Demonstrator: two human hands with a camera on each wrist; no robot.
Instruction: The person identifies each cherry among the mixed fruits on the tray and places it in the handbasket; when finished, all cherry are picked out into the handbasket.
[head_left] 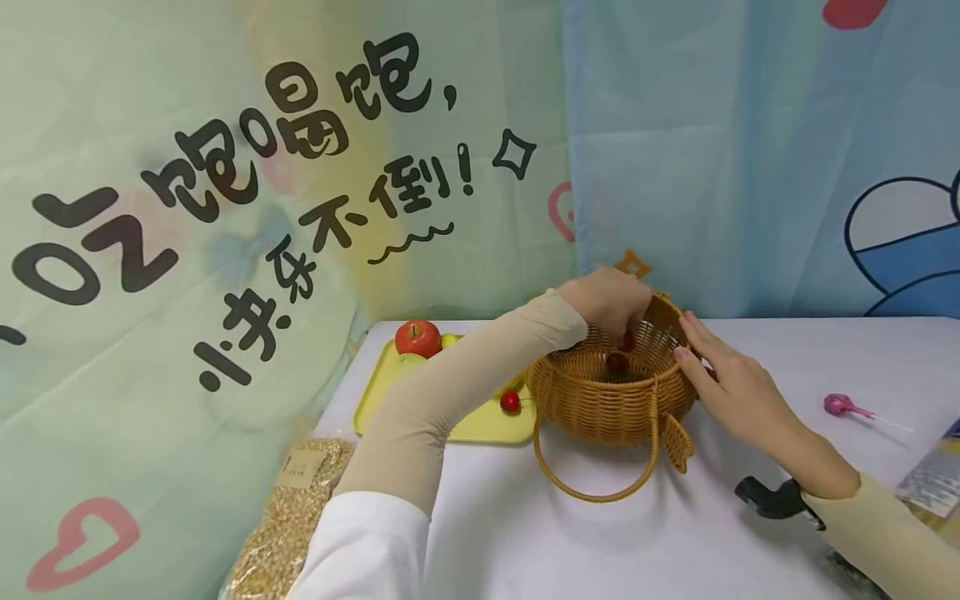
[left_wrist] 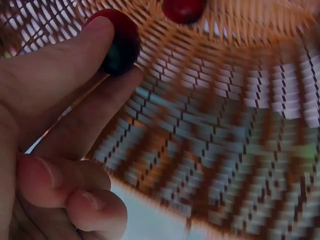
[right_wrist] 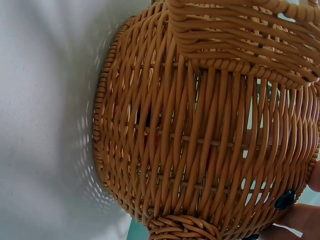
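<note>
My left hand (head_left: pixel 609 304) reaches over the rim into a brown wicker basket (head_left: pixel 600 412). In the left wrist view, its thumb and fingers pinch a dark red cherry (left_wrist: pixel 122 42). A second cherry (head_left: pixel 617 364) lies inside the basket. With its fingers fairly straight, my right hand (head_left: pixel 738 396) rests against the basket's right side near the rim. The right wrist view shows the basket's woven outside (right_wrist: pixel 200 125), with fingertips (right_wrist: pixel 300 220) touching it beside a black bead. The basket's handle (head_left: pixel 600 497) hangs down in front.
Behind my left arm, a yellow tray (head_left: pixel 480 429) bears a red apple (head_left: pixel 417 338), a cherry (head_left: pixel 510 402) and partly hidden yellow fruit. A bag of grains (head_left: pixel 300 508) lies at the left edge. On the right is a pink lollipop (head_left: pixel 838 404); a package (head_left: pixel 933 483) sits beyond it.
</note>
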